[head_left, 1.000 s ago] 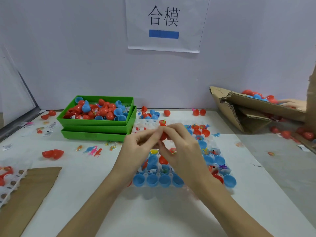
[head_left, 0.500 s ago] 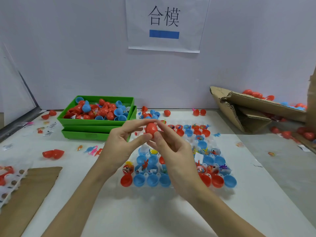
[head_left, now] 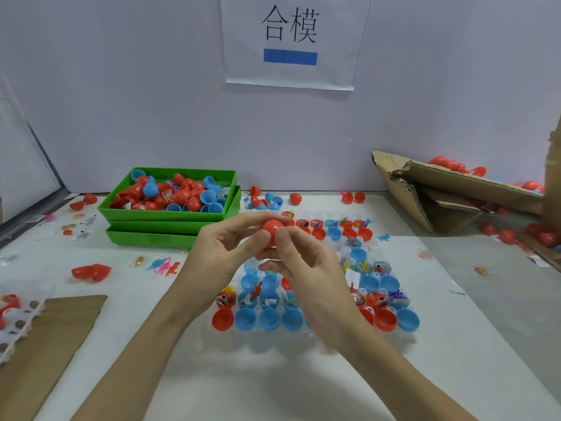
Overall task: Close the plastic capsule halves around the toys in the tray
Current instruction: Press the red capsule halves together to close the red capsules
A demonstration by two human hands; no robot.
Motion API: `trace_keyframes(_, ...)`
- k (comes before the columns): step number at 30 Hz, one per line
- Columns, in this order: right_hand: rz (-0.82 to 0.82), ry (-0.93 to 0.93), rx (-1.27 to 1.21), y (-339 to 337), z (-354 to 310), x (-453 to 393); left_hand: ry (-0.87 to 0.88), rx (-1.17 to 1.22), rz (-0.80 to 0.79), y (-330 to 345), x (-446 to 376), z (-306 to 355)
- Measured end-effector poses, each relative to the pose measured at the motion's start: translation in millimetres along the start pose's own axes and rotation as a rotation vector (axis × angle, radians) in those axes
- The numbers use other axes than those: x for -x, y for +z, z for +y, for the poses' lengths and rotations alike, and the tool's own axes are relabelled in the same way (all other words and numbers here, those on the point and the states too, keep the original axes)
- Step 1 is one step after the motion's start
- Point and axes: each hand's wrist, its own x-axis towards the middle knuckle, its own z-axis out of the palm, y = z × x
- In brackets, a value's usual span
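Observation:
A red capsule (head_left: pixel 271 229) is held above the table between both hands. My left hand (head_left: pixel 218 253) pinches it from the left with thumb and fingers, and my right hand (head_left: pixel 306 268) pinches it from the right and below. Under the hands lies a clear plastic tray (head_left: pixel 373 265) holding several red and blue capsule halves, many with small toys inside. The hands cover the tray's middle.
Stacked green bins (head_left: pixel 170 208) full of red and blue halves stand at the back left. Torn cardboard (head_left: pixel 440 196) with red capsules lies at the right. Loose red halves (head_left: pixel 91 272), small toys (head_left: pixel 165 266), brown cardboard (head_left: pixel 45 335) and another tray (head_left: pixel 15 323) lie at the left.
Both hands lifted the red capsule up from the tray and keep holding it. The tray's front rows came into view as the hands rose.

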Motion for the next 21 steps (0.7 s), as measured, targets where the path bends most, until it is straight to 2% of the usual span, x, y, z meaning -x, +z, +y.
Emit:
trace_keyframes(3,-0.025,-0.065,0.084,-2,-1,1,0.008,-0.006,-0.021,1,1,0)
trace_keyframes(10,-0.062,-0.181,0.104,-7,-4,1,0.031,0.107,-0.052,7,2,2)
trace_keyframes(21,-0.050,-0.198,0.111,-13,-5,-2,0.095,0.089,-0.020,19,3,-1)
